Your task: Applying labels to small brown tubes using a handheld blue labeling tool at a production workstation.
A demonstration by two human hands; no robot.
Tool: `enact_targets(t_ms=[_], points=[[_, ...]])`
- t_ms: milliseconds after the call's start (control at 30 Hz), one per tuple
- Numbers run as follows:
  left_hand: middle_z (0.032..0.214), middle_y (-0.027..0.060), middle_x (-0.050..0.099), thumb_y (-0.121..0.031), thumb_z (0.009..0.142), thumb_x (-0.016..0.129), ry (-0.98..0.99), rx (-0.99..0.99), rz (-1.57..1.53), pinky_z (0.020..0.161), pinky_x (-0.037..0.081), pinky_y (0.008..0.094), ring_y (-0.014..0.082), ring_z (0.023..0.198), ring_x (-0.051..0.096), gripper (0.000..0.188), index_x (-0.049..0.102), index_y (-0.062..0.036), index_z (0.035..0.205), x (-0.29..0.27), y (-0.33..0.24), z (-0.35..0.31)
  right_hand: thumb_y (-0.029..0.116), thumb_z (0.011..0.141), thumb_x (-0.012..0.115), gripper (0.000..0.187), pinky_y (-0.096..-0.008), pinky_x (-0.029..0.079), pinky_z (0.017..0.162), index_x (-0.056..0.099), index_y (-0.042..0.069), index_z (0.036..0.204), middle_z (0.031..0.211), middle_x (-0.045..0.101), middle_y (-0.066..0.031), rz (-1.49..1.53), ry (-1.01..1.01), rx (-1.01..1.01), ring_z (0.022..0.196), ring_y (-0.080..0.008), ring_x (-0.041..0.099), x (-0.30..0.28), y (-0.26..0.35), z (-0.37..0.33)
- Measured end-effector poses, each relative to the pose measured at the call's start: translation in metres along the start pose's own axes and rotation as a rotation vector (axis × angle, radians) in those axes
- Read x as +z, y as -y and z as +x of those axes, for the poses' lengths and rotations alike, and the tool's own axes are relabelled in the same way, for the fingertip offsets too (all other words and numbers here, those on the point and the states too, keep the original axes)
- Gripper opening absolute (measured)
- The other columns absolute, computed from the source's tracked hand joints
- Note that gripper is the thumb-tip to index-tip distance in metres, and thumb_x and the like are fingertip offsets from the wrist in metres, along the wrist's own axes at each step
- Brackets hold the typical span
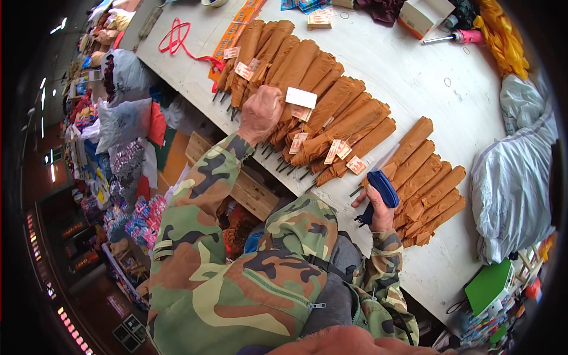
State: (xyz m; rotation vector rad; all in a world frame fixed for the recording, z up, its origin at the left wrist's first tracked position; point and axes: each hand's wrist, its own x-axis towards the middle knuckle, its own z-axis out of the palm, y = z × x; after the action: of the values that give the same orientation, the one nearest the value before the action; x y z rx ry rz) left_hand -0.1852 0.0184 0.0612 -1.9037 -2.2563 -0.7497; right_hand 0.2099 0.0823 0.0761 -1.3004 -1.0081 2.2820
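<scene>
My left hand reaches up to a row of folded orange-brown umbrellas lying side by side on a white table, and pinches a white paper tag against one of them. Several of these umbrellas carry small tags. My right hand grips a blue tagging gun, its tip beside a second, untagged group of orange-brown umbrellas to the right. Both sleeves are camouflage.
A red cord, an orange strip and a small box lie at the table's far end. Grey plastic-wrapped bundles sit at the right. Yellow cloth lies top right. Bags of goods crowd the left aisle.
</scene>
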Motion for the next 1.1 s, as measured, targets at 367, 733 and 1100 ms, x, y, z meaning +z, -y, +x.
enact_targets(t_ms=[367,733,1100], points=[[0.120,0.0171,0.065,0.002,0.100,0.040,0.422,-0.794,-1.458,0.087,0.059,0.0339,0.0195,0.097,0.067,0.040,0.045,0.0054,0.140,-0.019,-0.119,-0.021,0.021,0.100,0.064,0.041,-0.0420,0.061,0.073,0.056,-0.007,0.128,0.081,0.066,-0.0145,0.310,-0.125,-0.109,0.075,-0.0304,0.073,0.001,-0.030,-0.025],[0.108,0.0124,0.073,-0.006,0.104,0.064,0.513,-1.069,-1.678,0.074,0.063,0.0290,0.0162,0.091,0.073,0.035,0.054,0.0047,0.135,0.051,-0.241,-0.058,0.028,0.101,0.066,0.052,-0.0408,0.060,0.077,0.054,-0.006,0.138,0.085,0.069,-0.0145,0.406,0.049,-0.084,0.080,-0.0288,0.073,-0.033,-0.017,-0.055],[0.097,0.0058,0.074,-0.013,0.102,0.072,0.432,-0.986,-1.546,0.068,0.059,0.0258,0.0094,0.081,0.070,0.022,0.060,0.0011,0.115,0.054,-0.287,-0.072,0.032,0.101,0.068,0.038,-0.0342,0.058,0.073,0.064,-0.002,0.118,0.082,0.070,-0.0128,0.166,0.220,0.033,0.077,-0.0230,0.072,-0.071,0.001,-0.056]])
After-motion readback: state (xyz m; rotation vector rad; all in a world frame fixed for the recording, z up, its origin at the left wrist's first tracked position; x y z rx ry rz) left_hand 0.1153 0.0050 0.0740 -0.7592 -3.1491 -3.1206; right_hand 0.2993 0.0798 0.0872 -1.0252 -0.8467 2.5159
